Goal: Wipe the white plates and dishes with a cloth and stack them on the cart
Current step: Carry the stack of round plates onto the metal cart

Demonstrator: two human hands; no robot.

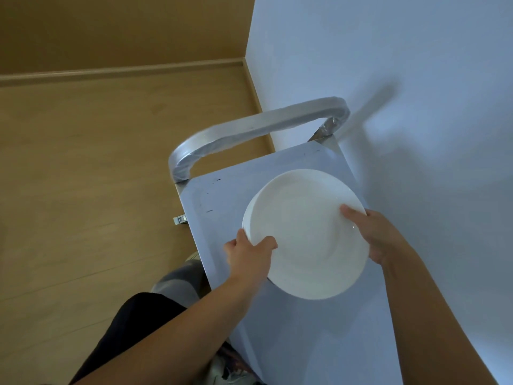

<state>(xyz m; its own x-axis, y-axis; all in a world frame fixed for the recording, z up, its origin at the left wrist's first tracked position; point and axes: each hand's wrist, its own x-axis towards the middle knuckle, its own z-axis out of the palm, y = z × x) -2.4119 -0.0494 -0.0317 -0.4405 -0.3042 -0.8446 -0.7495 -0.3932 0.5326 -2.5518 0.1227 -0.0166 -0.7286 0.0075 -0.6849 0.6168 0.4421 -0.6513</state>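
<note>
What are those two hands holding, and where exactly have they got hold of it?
A white plate, held by its rim: the left hand grips the near-left edge and the right hand the right edge, thumbs on top. It is above the cart top.

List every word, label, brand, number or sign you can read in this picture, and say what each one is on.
None: no readable text shows anywhere.
The plate, gripped by the left hand and right hand, is plain white.
The cart top bears only a few small dark marks, not letters.
The wrapped cart handle shows no label.
</note>
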